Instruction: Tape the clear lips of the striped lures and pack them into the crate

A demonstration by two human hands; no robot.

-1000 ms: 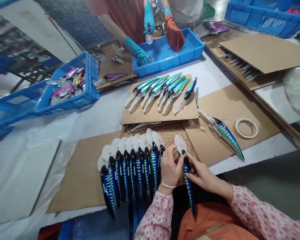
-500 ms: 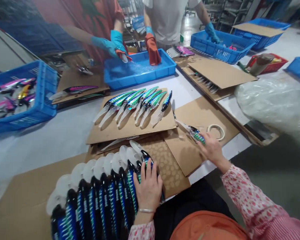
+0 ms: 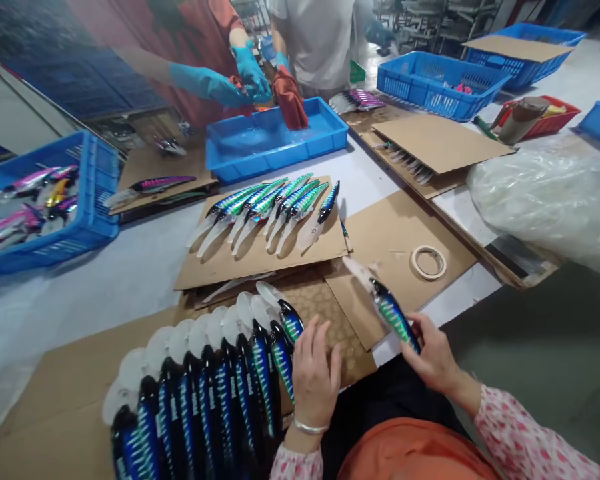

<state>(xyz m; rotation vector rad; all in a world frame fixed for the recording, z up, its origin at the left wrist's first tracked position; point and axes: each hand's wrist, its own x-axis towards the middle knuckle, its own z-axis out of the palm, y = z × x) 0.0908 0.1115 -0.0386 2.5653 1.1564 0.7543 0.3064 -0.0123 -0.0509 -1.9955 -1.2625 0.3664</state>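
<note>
Right hand grips one lure by its tail end, raised above the cardboard, clear lip pointing away. Left hand lies flat, fingers loose, against the end of the row at the near table edge; whether it presses down is unclear. Risk: a nudge there could topple the row, and the held lure's lip could chip against its neighbours.

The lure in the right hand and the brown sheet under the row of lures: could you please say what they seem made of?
Lure: probably hard plastic, glossy striped paint that shines, translucent lip. Sheet: likely cardboard, matte brown, with raw cut edges.
</note>
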